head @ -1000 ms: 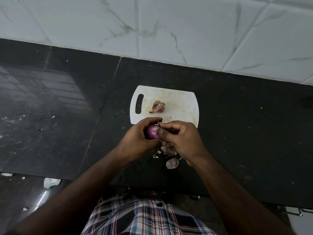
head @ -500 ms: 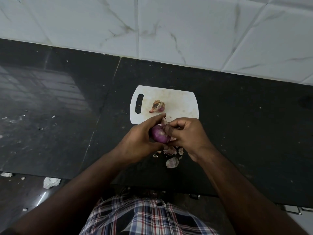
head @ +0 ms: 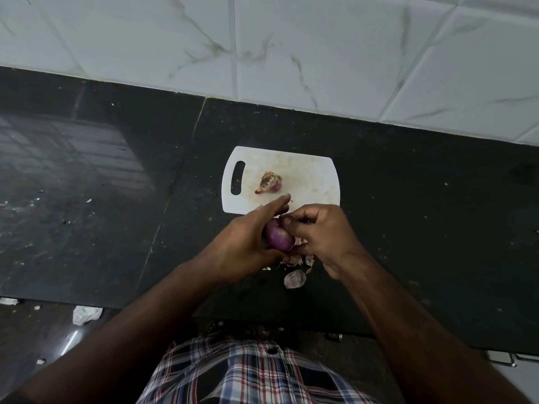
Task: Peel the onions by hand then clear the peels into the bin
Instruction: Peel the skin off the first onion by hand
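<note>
Left hand (head: 245, 243) cradles the glossy purple onion (head: 278, 238) near the black stone worktop's (head: 408, 228) front edge, steadying it; right hand (head: 318, 234) pinches its skin to strip it.

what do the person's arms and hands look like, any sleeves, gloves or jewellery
Both forearms are bare up to the frame's edge, with no sleeves in sight. The left hand and right hand wear no gloves, and no rings, watch or bands show. Below them is a plaid shirt in white, navy and red.
</note>
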A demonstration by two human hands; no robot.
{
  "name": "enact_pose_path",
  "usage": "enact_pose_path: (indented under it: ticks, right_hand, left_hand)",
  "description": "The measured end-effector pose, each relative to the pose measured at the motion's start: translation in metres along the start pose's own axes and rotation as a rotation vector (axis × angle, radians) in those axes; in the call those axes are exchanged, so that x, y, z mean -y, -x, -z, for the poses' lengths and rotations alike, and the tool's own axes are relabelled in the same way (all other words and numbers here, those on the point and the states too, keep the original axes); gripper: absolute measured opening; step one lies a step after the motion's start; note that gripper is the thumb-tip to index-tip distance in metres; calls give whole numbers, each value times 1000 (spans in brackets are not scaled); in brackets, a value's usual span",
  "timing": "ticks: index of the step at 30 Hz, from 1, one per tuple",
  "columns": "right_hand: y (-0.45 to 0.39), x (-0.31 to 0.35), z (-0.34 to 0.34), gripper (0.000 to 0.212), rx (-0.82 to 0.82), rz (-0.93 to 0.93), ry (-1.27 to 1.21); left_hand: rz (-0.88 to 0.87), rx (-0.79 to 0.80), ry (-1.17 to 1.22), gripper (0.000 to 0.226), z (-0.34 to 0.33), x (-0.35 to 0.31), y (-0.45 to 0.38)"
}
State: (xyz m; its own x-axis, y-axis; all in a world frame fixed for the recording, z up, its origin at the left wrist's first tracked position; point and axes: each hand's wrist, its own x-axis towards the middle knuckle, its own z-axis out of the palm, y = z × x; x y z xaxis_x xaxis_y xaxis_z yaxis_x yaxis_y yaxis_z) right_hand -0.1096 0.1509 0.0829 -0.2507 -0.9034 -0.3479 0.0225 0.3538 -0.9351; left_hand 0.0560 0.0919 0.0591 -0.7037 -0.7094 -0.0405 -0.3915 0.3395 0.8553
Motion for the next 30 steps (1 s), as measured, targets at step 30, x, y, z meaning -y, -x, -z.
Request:
enact_pose_path:
  ticks: [30]
  right_hand:
    - [-3, -3, 8, 23, 167, -141, -52]
  left_hand:
    - [40, 66, 74, 98, 6, 6, 3]
